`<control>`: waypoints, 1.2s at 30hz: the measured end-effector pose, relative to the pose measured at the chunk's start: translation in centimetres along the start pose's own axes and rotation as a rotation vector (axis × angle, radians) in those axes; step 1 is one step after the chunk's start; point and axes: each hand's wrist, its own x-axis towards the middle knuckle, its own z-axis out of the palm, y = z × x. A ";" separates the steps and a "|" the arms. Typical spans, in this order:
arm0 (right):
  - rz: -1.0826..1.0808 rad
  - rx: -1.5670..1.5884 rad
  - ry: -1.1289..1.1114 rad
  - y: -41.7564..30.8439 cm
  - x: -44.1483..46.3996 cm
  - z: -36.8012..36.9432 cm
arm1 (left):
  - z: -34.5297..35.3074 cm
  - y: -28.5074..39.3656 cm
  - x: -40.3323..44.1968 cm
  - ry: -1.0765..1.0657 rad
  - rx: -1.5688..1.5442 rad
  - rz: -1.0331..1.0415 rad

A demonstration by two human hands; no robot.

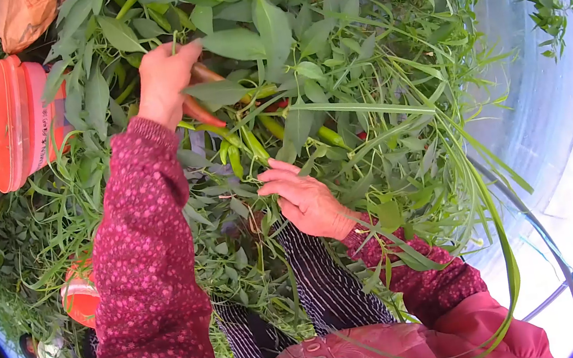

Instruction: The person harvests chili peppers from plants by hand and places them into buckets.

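Observation:
My left hand (168, 82) is closed among the pepper leaves at the upper middle, with a short green stem rising above its fingers. A red chili pepper (201, 112) comes out from under this hand; its upper part is hidden by the fingers. My right hand (304, 197) is lower and to the right, its fingers stretched out and loosely apart. Those fingertips are by the end of a green chili pepper (253, 142); whether they touch it I cannot tell. Smaller green peppers (234, 158) hang just left of it, and a brownish-red pepper (207, 74) shows beside my left fingers.
A red bucket (4, 123) with handwriting stands among plants at the left, below an orange bag (26, 21). An orange container (82, 299) is lower left. Long grass blades (475, 189) arch in front at right. Clear plastic sheeting (525, 101) and dark hoses (572, 285) line the right side.

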 end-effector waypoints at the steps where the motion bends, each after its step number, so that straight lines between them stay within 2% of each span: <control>1: -0.001 0.003 0.005 -0.2 0.1 -0.3 | -0.2 1.1 -0.9 0.009 -0.175 -0.048; 4: -0.015 -0.086 0.027 -1.8 -0.2 -2.3 | -2.9 4.7 -1.7 -0.043 -0.147 0.135; 5: -0.033 -0.007 0.090 -2.8 0.0 -3.8 | -3.8 5.9 -1.9 -0.109 -0.084 0.183; 7: -0.082 0.149 0.271 -4.5 0.6 -7.4 | -4.1 8.0 -3.6 -0.034 0.018 0.290; 8: -0.083 0.079 0.372 -4.7 0.9 -9.4 | -4.4 8.5 -4.3 -0.044 0.019 0.292; 9: -0.120 -0.192 0.478 -4.4 1.2 -11.2 | -4.8 8.8 -5.1 -0.105 0.104 0.297; 10: -0.065 -0.362 0.505 -3.9 1.1 -12.6 | -5.1 9.1 -6.1 -0.163 0.190 0.300; 11: 0.064 -0.476 0.471 -3.1 0.6 -13.7 | -4.2 10.1 -7.7 -0.340 0.237 0.166; 12: 0.191 -0.529 0.343 -1.9 -0.4 -14.3 | -2.6 8.9 -8.3 -0.461 0.334 0.327; 13: 0.316 -0.579 0.214 -0.4 -1.2 -14.3 | -0.9 9.8 -9.5 -0.624 0.496 0.113; 14: 0.316 -0.541 0.155 0.5 -2.1 -13.6 | 1.4 6.5 -9.2 -0.641 0.591 0.685; 15: 0.319 -0.503 0.097 1.3 -3.3 -12.7 | 3.8 5.1 -9.6 -0.649 0.690 0.800; 16: 0.446 -0.438 0.018 1.6 -4.0 -11.3 | 6.4 4.1 -10.1 -0.644 0.826 0.842; 20: 0.504 -0.260 -0.063 1.4 -6.5 -5.7 | 14.2 -0.7 -10.8 -0.724 1.096 0.841; 22: 0.468 -0.082 -0.007 0.2 -7.1 -3.3 | 15.7 -2.4 -12.2 -0.881 1.301 0.648; 23: 0.453 -0.079 -0.018 -0.5 -7.6 -2.5 | 15.6 -2.7 -13.3 -0.984 1.463 0.578; 25: 0.475 -0.048 -0.175 -1.0 -8.3 -0.5 | 13.8 -3.2 -15.5 -0.875 1.646 0.567; 27: 0.389 0.018 -0.215 -2.0 -8.6 0.6 | 11.5 -3.1 -15.6 -1.024 1.704 0.517; 28: 0.432 0.192 -0.164 -3.6 -8.2 -0.2 | 10.6 -1.8 -15.8 -1.021 1.770 0.531; 29: 0.436 0.203 -0.152 -3.7 -7.9 -0.6 | 9.7 -0.9 -15.9 -1.016 1.835 0.544; 32: 0.378 0.596 -0.172 -2.4 -6.2 -3.1 | 7.6 -0.7 -15.2 -1.002 1.863 0.628; 35: 0.414 0.691 0.154 2.0 -4.2 -4.3 | 5.7 0.4 -14.9 -0.900 1.936 0.686; 36: 0.452 0.403 0.147 3.5 -3.8 -4.9 | 4.9 0.7 -14.5 -0.946 1.931 0.749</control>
